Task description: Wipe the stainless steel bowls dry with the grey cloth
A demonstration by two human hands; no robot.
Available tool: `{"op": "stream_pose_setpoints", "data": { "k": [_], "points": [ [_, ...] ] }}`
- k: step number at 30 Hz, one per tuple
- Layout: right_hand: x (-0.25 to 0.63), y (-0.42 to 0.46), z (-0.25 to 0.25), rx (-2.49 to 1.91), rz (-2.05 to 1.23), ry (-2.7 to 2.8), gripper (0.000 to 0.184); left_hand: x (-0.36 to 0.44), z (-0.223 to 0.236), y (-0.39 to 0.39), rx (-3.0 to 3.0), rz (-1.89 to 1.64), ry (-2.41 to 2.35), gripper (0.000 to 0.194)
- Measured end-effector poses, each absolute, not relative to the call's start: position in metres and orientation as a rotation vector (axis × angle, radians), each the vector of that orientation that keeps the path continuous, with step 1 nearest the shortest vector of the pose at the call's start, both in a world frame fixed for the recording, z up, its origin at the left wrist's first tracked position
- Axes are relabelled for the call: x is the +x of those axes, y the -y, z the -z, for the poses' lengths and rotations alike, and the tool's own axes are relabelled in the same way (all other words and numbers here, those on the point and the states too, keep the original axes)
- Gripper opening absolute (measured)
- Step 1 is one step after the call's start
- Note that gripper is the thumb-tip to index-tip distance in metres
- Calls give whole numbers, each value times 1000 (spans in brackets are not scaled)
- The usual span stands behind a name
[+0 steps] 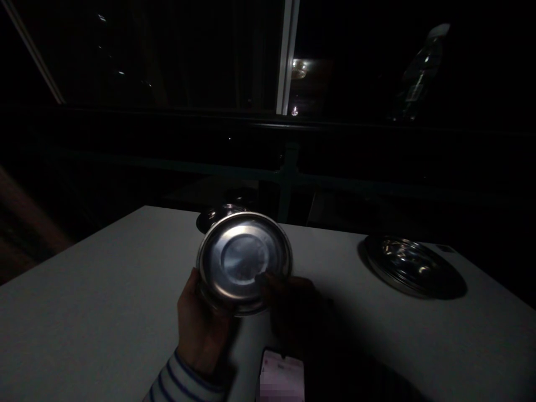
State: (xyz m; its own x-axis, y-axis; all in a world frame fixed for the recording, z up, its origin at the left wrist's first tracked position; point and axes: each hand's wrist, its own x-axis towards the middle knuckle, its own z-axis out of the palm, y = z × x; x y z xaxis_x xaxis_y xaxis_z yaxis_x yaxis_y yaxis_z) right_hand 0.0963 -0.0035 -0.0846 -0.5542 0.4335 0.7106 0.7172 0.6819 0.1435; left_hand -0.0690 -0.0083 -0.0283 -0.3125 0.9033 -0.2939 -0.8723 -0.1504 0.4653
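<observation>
My left hand (201,324), in a striped sleeve, grips the lower left rim of a small round steel plate (244,258) held tilted above the white table (104,290). My right hand (293,307) is very dark; its fingers touch the plate's lower right edge and seem curled on it. More steel dishes (218,215) lie on the table just behind the held plate.
A stack of larger steel plates (408,265) rests at the table's right. A lit phone screen (281,377) lies near the front edge. Beyond the table are a dark railing (288,178), a window frame and a plastic bottle (421,72).
</observation>
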Motion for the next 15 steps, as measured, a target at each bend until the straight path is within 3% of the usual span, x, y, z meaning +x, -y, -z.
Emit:
{"op": "stream_pose_setpoints", "data": {
  "k": [15],
  "points": [
    [94, 0, 70, -875, 636, 2005, 41, -69, 28, 10, 96, -1768, -728, 28]
  ]
}}
